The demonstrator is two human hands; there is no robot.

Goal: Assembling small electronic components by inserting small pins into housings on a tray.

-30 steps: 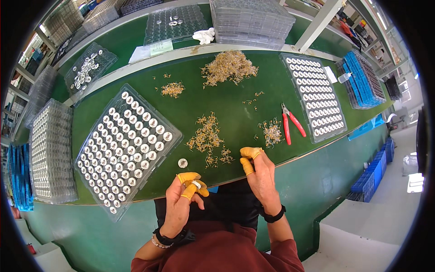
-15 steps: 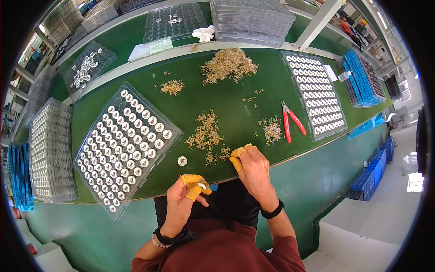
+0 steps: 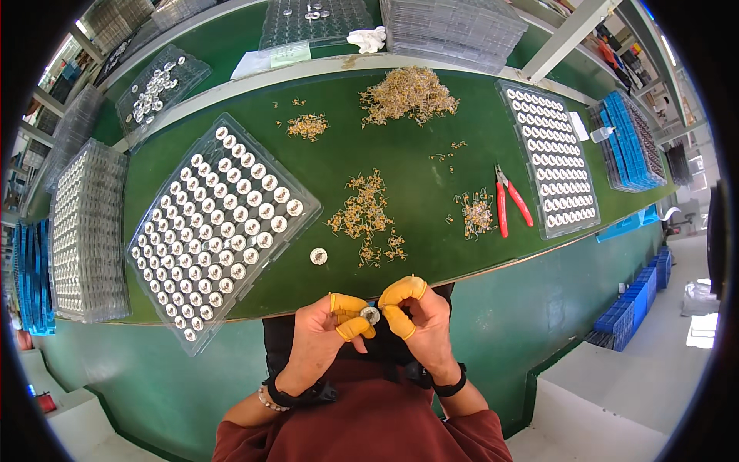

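My left hand (image 3: 317, 333), in yellow finger cots, pinches a small round silver-rimmed part (image 3: 371, 315) just off the table's front edge. Close beside it my right hand (image 3: 425, 327), also with yellow finger cots, has thumb and forefinger pressed together; whatever lies between them is too small to make out. One loose round silver part (image 3: 319, 256) rests on the green table (image 3: 419, 231) beyond my left hand. Past both hands lies a scattered heap of tiny wire-legged components (image 3: 362, 209), with a smaller pile (image 3: 476, 213) to the right.
A clear tray (image 3: 225, 223) of silver parts lies at left, another (image 3: 556, 154) at right. Red-handled cutters (image 3: 513, 202) sit by the small pile. A large component heap (image 3: 410, 94) is farther back. Stacked trays (image 3: 88, 231) stand far left, blue trays (image 3: 627, 142) far right.
My right hand has come back from the component heap to the part in my left hand. The silver part is now turned to show its round face. The view has shifted slightly.
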